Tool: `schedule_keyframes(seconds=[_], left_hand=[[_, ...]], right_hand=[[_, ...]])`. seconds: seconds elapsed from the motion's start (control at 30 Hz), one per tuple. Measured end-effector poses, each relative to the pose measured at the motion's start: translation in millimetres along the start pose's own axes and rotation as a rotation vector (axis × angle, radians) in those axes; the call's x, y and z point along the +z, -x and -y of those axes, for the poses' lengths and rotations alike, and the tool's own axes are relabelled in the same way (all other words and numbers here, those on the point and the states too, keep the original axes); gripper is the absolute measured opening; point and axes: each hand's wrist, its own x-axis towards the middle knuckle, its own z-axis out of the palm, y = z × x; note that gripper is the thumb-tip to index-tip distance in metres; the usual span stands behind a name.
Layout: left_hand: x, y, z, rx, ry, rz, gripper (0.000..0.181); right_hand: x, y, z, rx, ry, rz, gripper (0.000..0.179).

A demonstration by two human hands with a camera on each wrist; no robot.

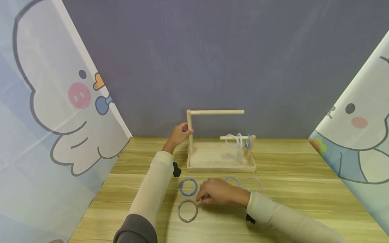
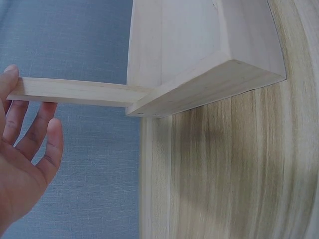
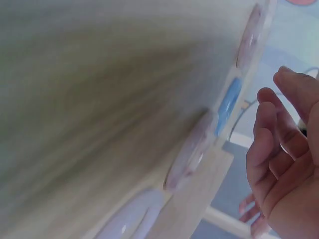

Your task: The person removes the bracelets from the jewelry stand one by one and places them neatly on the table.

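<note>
My left hand grips the tall upright post of a wooden display stand, thumb on one side and fingers on the other. Low over the table, my right hand is loosely bent with nothing between its fingers. Its fingertips are beside a brownish bangle, and a blue bangle lies just behind that. In the right wrist view a mottled pinkish bangle lies near the hand, along with a lavender bangle. The right hand partly covers the lavender one in the head view.
A pale pink bangle lies right of the lavender one. The stand's long upper bar is bare. On its short lower bar hang two whitish bangles and a blue bangle. Cartoon-printed panels flank the table; a grey wall rises behind.
</note>
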Motion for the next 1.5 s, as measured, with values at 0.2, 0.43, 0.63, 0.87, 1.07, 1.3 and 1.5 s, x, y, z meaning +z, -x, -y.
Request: schedule_keyframes(seconds=[0.2, 0.43, 0.63, 0.87, 1.07, 1.3, 1.5], left_hand=[[-1.0, -1.6, -0.1, -0.003, -0.011, 0.012, 0.043], [-0.2, -1.8, 0.6, -0.002, -0.020, 0.009, 0.042], [0.6, -0.8, 1.3, -0.003, -0.021, 0.008, 0.042], [0.6, -0.1, 2.2, 0.000, -0.021, 0.011, 0.039], [-0.1, 0.3, 0.5, -0.012, -0.021, 0.018, 0.044], [0.1, -0.5, 0.4, -0.010, -0.013, 0.017, 0.042], [0.4, -0.8, 0.9, -0.015, -0.015, 0.018, 0.041]], right_hand=[[-13.3, 8.5, -13.8, 0.064, -0.075, -0.062, 0.014], [-29.0, 15.9, -23.0, 0.154, -0.101, -0.125, 0.015], [-40.2, 22.3, -30.6, 0.234, -0.081, -0.203, 0.014], [-52.2, 31.3, -43.0, 0.312, -0.051, -0.306, 0.016], [-67.7, 37.2, -53.7, 0.420, -0.031, -0.407, 0.017], [-81.3, 46.8, -67.0, 0.546, 0.018, -0.559, 0.029], [-85.2, 52.9, -74.4, 0.604, 0.021, -0.688, 0.039]])
